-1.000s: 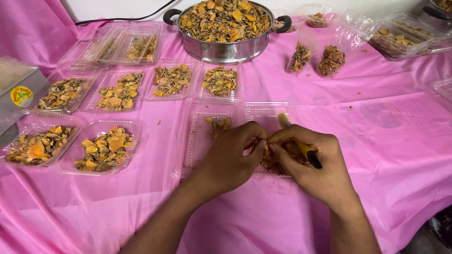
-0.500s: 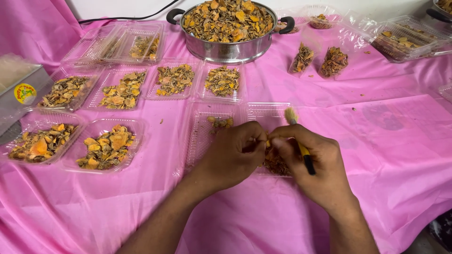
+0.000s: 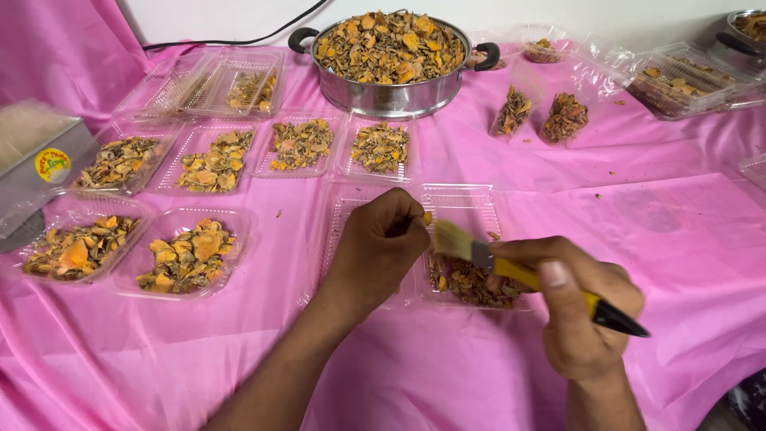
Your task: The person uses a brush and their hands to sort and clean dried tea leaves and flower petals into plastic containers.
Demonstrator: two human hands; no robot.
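Two hands over clear tray [image 3: 471, 203], right hand [image 3: 578, 315] gripping brush [image 3: 519, 271]

Centre, low: open clear plastic clamshell box [image 3: 467, 209] on the pink tablecloth [image 3: 678, 263], dried orange-brown chips in its right half.
Over the box: left hand [image 3: 375, 251] above the left half, right hand [image 3: 578, 307] at lower right, yellow-handled flat brush [image 3: 511, 267] between them.
Upper centre: round steel pot [image 3: 391, 56], behind a row of four filled clear trays [image 3: 299, 148].
Lower left: two filled oval trays [image 3: 187, 254], side by side.
Far left edge: grey metal box [image 3: 40, 164].
Upper right: two small filled bags [image 3: 542, 116], left of stacked clear lidded boxes [image 3: 678, 80].
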